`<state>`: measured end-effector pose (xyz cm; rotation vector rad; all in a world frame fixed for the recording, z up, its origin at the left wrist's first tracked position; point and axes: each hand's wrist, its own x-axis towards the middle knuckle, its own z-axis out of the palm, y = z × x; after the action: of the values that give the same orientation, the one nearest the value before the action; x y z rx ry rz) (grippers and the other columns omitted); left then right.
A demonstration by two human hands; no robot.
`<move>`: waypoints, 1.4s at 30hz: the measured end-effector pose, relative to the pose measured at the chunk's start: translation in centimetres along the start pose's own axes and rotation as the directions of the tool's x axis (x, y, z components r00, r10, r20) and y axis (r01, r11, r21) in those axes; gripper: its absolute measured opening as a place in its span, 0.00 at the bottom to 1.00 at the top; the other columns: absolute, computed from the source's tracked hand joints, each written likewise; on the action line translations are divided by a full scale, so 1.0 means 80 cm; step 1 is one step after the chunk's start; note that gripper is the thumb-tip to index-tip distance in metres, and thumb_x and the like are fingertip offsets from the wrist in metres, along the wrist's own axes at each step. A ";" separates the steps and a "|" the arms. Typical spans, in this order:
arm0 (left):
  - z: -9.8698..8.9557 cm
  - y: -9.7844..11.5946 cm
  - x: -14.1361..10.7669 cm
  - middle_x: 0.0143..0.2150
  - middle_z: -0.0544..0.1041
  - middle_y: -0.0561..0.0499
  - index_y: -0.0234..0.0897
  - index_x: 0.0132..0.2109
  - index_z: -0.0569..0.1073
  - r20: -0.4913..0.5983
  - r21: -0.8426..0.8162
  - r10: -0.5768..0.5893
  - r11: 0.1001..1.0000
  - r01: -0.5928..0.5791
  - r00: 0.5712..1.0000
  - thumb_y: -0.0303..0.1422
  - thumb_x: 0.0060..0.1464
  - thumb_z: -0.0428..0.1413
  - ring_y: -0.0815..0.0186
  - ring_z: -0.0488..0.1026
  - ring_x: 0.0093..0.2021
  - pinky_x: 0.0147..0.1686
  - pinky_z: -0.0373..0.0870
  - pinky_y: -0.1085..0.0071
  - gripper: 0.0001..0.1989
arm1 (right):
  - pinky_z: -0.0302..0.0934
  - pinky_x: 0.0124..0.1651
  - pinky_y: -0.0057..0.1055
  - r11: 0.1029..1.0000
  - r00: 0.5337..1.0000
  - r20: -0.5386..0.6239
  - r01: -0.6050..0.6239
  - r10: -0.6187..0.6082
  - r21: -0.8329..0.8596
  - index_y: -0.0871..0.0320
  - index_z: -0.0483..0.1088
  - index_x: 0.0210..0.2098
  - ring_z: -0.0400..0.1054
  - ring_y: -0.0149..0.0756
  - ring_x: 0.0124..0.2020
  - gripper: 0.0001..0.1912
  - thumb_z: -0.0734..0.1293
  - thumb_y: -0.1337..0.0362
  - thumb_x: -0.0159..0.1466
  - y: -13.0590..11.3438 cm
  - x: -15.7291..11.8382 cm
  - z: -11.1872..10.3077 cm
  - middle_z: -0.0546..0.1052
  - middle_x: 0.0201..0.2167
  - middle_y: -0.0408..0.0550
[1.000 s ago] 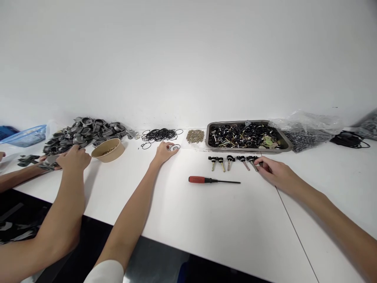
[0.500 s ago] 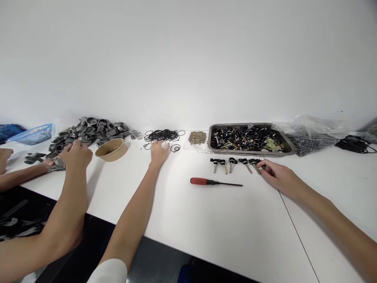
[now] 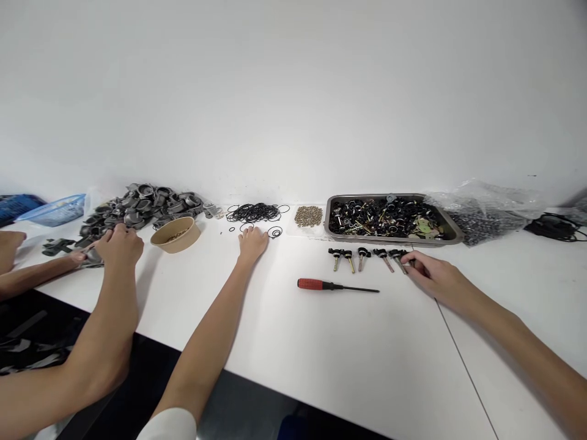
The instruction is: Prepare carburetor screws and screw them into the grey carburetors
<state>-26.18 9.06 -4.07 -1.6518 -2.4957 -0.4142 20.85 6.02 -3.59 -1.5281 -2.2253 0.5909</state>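
Observation:
My left hand (image 3: 253,244) lies on the white table just in front of the pile of black rings (image 3: 255,212), its fingers slightly apart and nothing visible in them. Beside its fingertips are a few loose rings (image 3: 275,232). At the right, the thumb and fingers of my right hand (image 3: 431,272) are pinched round a small dark part (image 3: 411,263), mostly hidden. It is at the right end of a row of several black-headed parts with metal shafts (image 3: 362,253). A screwdriver (image 3: 316,285) with a red handle lies below the row.
Behind the row stands a metal tray (image 3: 394,239) of mixed parts, with a plastic bag (image 3: 481,214) to its right. Brass bits (image 3: 308,216) lie left of the tray. A brown bowl (image 3: 177,241), grey castings (image 3: 147,205) and another person's hands (image 3: 120,244) are at the left.
My left hand has drawn back slightly from the rings, and its fingers have spread. My right hand stays at the end of the row. The view has shifted slightly.

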 end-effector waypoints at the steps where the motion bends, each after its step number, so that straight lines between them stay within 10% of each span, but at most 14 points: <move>1: 0.001 -0.001 0.001 0.49 0.72 0.34 0.31 0.43 0.72 -0.001 -0.004 0.009 1.000 -0.009 1.000 0.36 0.59 0.43 0.46 0.64 0.56 0.55 0.58 0.50 0.17 | 0.55 0.26 0.28 1.000 1.000 0.005 -0.005 0.005 -0.005 0.52 0.67 0.42 0.63 0.35 0.23 0.11 0.58 0.55 0.65 0.001 0.000 0.000 0.70 0.22 0.42; 10: 0.012 -0.022 0.014 0.56 0.69 0.33 0.30 0.46 0.72 -0.098 -0.147 0.094 0.983 -0.108 0.991 0.37 0.60 0.46 0.46 0.60 0.61 0.60 0.49 0.44 0.16 | 0.54 0.25 0.28 1.000 1.000 -0.018 0.021 -0.021 -0.018 0.52 0.67 0.42 0.62 0.35 0.22 0.11 0.58 0.55 0.65 0.009 0.003 0.005 0.69 0.22 0.42; 18: 0.000 -0.007 0.015 0.43 0.74 0.45 0.38 0.38 0.78 -0.253 -0.327 0.239 0.891 -0.315 0.937 0.32 0.56 0.53 0.59 0.68 0.49 0.54 0.64 0.61 0.09 | 0.53 0.25 0.27 1.000 1.000 -0.009 0.021 -0.021 -0.017 0.52 0.67 0.42 0.62 0.34 0.22 0.12 0.58 0.55 0.65 0.011 0.003 0.006 0.68 0.22 0.42; 42: -0.001 -0.002 0.004 0.52 0.73 0.43 0.40 0.37 0.81 -0.171 -0.291 0.295 0.896 -0.334 0.940 0.32 0.54 0.51 0.54 0.65 0.56 0.58 0.60 0.50 0.12 | 0.54 0.26 0.28 1.000 1.000 -0.010 0.023 -0.023 -0.010 0.52 0.67 0.41 0.62 0.34 0.22 0.11 0.58 0.56 0.65 0.007 0.003 0.004 0.68 0.21 0.41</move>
<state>-26.48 9.27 -3.93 -2.0325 -2.1014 -0.8828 21.04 6.43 -4.15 -1.5053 -2.2387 0.5647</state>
